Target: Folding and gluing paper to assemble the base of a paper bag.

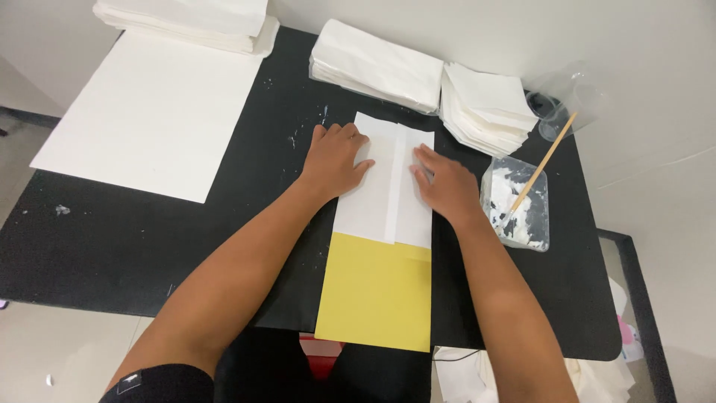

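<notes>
Black counter (112, 246) carries a yellow sheet (377, 298) nearest you, with a folded white paper (373, 201) lying over its far end. Your left hand (335, 158) and right hand (445, 185) press flat on that paper, each grip spread, holding nothing. Beyond sit a glue tub (522, 205) with a stick (543, 164) and stacked white paper (377, 66).

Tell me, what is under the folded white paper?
A yellow sheet lies under the white paper; its near part shows. Its far part is covered. Both hands, left and right, press flat on the paper.
</notes>
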